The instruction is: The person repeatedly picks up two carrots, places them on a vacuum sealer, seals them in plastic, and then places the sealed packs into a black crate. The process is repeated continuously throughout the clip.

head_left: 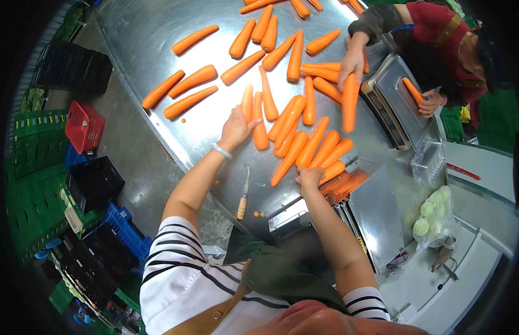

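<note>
My left hand, with a pale bracelet at the wrist, is closed round the lower part of an orange carrot on the metal table. Just right of it lies another carrot. Lower and to the right, my right hand is closed at the near ends of several fanned carrots; its fingertips are partly hidden. A knife with a wooden handle and a thin curved blade rests between my forearms. Many more carrots are spread over the far part of the table.
At the right, a co-worker's hand holds a carrot; their other hand touches a carrot on a scale. More carrots sit in a metal-sided container by my right forearm. Bagged pale green vegetables, crates and clear trays surround the table.
</note>
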`<state>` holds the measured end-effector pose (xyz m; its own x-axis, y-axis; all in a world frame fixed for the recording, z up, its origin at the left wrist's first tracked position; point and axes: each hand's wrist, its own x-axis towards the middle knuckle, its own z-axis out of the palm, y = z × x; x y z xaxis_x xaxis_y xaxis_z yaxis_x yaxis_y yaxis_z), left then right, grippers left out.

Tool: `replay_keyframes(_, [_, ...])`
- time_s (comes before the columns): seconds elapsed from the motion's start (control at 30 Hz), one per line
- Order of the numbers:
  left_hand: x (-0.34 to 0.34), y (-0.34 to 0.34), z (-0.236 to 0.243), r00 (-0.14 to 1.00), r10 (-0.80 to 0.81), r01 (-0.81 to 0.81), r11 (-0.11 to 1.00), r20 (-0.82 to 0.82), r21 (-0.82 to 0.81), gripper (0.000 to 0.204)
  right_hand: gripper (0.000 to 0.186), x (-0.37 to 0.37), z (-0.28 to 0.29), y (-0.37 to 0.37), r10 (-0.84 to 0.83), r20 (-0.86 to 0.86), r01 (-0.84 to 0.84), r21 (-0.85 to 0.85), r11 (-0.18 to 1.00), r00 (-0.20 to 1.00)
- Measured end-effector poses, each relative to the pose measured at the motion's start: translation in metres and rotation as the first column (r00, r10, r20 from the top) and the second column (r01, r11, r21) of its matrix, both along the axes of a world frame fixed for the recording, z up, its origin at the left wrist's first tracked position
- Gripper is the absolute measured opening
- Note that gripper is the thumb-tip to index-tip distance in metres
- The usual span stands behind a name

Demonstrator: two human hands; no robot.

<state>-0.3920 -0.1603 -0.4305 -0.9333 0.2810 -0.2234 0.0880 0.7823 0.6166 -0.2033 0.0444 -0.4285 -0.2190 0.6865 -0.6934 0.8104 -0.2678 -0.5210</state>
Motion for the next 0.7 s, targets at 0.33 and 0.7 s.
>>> replay_keyframes(0.33, [-0.106, 0.113, -0.041, 0.980, -0.013, 0.035, 0.994, -0.200, 0.107, 0.082, 0.043, -0.122, 0.018, 0.050, 0.051, -0.238, -0.075, -0.091, 0.993, 0.970])
replay_keyframes(0.7, [-0.152, -0.046, 0.061, 0.972, 0.226, -0.232, 0.887, 0.061, 0.399, 0.067, 0.023, -0.102, 0.100, 0.138, 0.922, -0.068, -0.860, 0.339, 0.382, 0.382])
